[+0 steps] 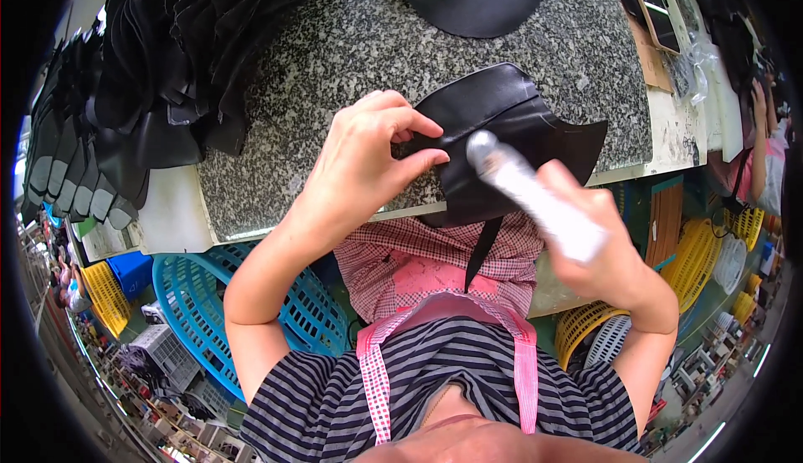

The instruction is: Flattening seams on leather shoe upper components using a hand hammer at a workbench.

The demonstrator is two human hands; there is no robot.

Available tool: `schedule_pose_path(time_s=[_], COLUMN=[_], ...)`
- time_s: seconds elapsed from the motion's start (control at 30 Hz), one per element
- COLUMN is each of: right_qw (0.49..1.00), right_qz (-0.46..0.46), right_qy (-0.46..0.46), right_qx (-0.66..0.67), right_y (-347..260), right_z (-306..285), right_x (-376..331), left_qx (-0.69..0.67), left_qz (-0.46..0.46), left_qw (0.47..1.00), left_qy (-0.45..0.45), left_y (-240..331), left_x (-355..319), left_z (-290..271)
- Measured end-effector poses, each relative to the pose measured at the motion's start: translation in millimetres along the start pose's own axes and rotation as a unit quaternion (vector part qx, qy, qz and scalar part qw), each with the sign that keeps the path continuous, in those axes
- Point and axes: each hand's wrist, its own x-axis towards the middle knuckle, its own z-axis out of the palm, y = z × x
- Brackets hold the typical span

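Leather point(510, 120) lies flat between our hands, pinched at its left edge by our left hand point(368, 162), while our right hand point(602, 254) grips a hammer point(535, 195) pointing at it.

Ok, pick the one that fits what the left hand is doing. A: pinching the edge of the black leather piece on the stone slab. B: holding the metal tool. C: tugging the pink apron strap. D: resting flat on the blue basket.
A: the left hand pinches the edge of the black leather piece lying on the speckled stone slab, while the right hand holds the metal tool.
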Motion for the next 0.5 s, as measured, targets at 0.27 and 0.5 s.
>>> schedule_pose_path(time_s=[0.27, 0.5], right_qw=[0.999, 0.998], right_qz=[-0.026, -0.034], right_qy=[0.028, 0.041], right_qx=[0.032, 0.032], right_y=[0, -4], right_z=[15, 5], right_x=[3, 2], left_qx=[-0.044, -0.022], left_qz=[-0.013, 0.045], left_qw=[0.998, 0.998], left_qy=[-0.035, -0.050], left_y=[-8, -11], left_x=[11, 17], left_z=[-10, -10])
